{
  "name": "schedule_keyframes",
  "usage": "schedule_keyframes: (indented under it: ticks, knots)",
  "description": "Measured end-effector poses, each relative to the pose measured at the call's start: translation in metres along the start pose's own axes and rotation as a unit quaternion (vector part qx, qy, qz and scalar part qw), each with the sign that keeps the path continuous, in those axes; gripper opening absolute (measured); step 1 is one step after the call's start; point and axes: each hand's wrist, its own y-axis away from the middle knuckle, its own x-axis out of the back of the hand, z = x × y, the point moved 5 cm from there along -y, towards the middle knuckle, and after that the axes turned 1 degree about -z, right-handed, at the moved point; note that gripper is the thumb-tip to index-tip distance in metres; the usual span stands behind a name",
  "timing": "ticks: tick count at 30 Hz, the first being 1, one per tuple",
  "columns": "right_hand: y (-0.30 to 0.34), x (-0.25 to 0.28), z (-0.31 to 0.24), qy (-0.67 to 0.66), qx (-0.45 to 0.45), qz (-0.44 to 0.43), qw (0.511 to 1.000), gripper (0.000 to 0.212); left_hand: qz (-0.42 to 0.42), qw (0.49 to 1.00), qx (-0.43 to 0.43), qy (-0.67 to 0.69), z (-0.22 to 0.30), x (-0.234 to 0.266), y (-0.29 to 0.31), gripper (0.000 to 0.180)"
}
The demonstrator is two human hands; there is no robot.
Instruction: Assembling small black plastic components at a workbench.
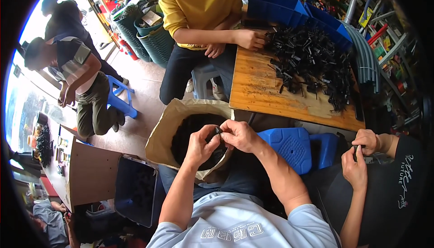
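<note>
Above an open brown paper sack, my left hand and my right hand meet, fingertips pinched on a small black plastic part. My fingers cover much of the part, so its exact kind is unclear. Dark contents fill the lower inside of the sack, which stands between my knees. To the far right, a large heap of small black plastic parts lies on a wooden table. A hand of a person in yellow touches the heap's left edge.
Blue bins stand behind the heap. A blue plastic stool is right of the sack. Another person's hands hold a small dark piece at my right. A dark tub stands left, beside a desk. Others sit farther left.
</note>
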Motion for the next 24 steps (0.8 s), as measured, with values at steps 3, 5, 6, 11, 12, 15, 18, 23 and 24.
schedule_keyframes:
  ticks: [3,5,6,11,12,15,18,23,24]
  knots:
    - [0.002,0.052,-0.035,0.256,0.181,0.197,0.929,0.013,0.062,0.992,0.015,0.113,-0.022,0.012,-0.004,0.025]
    - [0.012,0.118,-0.045,0.253,0.15,0.365,0.883,0.015,0.111,0.974,0.051,0.193,-0.042,0.031,-0.003,0.023]
    - [0.019,0.151,-0.057,0.344,0.195,0.479,0.784,0.018,0.139,0.972,0.054,0.181,-0.049,0.042,-0.003,0.019]
    - [0.009,0.255,-0.025,0.455,-0.064,0.443,0.77,0.024,0.153,0.91,0.102,0.373,-0.072,0.051,0.002,0.017]
    - [0.006,0.261,-0.017,0.413,-0.086,0.418,0.805,0.022,0.125,0.889,0.123,0.423,-0.073,0.045,0.002,0.018]
    - [0.008,0.25,-0.023,0.446,-0.029,0.429,0.785,0.019,0.094,0.833,0.149,0.524,-0.066,0.031,0.002,0.014]
    - [0.024,0.216,-0.054,0.49,0.109,0.489,0.714,0.018,0.081,0.797,0.167,0.574,-0.049,0.026,0.0,0.007]
    - [0.032,0.113,-0.068,0.483,0.23,0.323,0.781,0.01,0.056,0.909,0.039,0.41,0.006,0.009,-0.014,0.014]
    - [0.03,0.09,-0.063,0.493,0.213,0.281,0.796,0.008,0.062,0.951,0.004,0.302,0.017,0.003,-0.018,0.022]
